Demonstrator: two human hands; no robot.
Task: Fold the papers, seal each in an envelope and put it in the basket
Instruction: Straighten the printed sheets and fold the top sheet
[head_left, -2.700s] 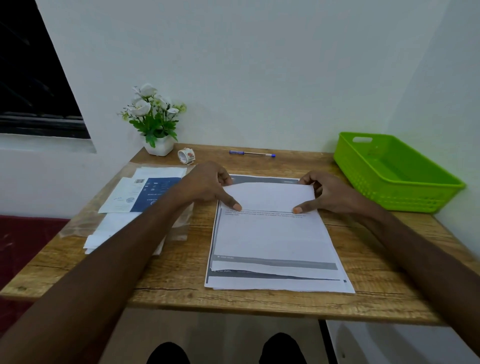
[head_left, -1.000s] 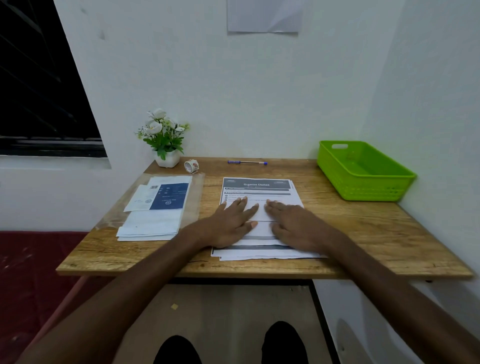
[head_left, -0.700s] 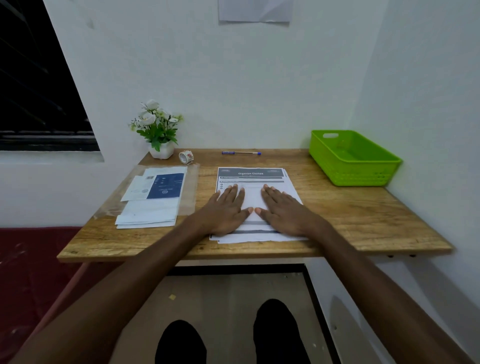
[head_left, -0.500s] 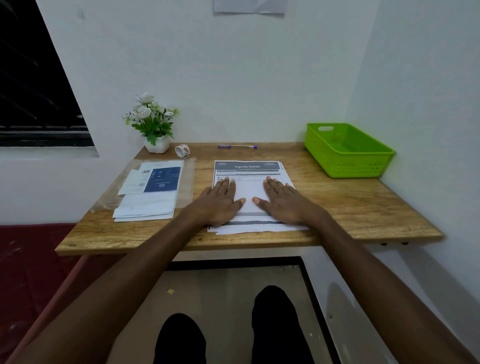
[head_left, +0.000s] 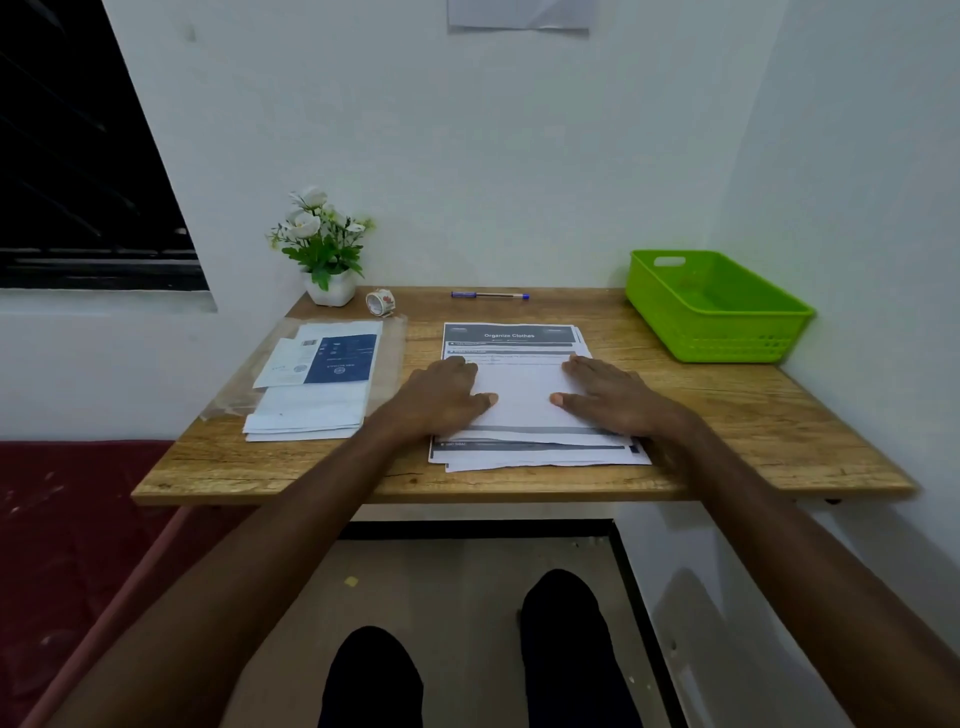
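Your left hand (head_left: 441, 400) and right hand (head_left: 605, 397) lay flat, fingers straight, pressing the folded sheet (head_left: 522, 400) atop the paper stack (head_left: 540, 452) near the worktop's (head_left: 727, 415) front edge; thin, limp and slippery, it was probably best pinched at a corner.

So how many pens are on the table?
1. The blue pen lies near the table's far edge, between the tape roll and the green basket. Others could hide under the papers.
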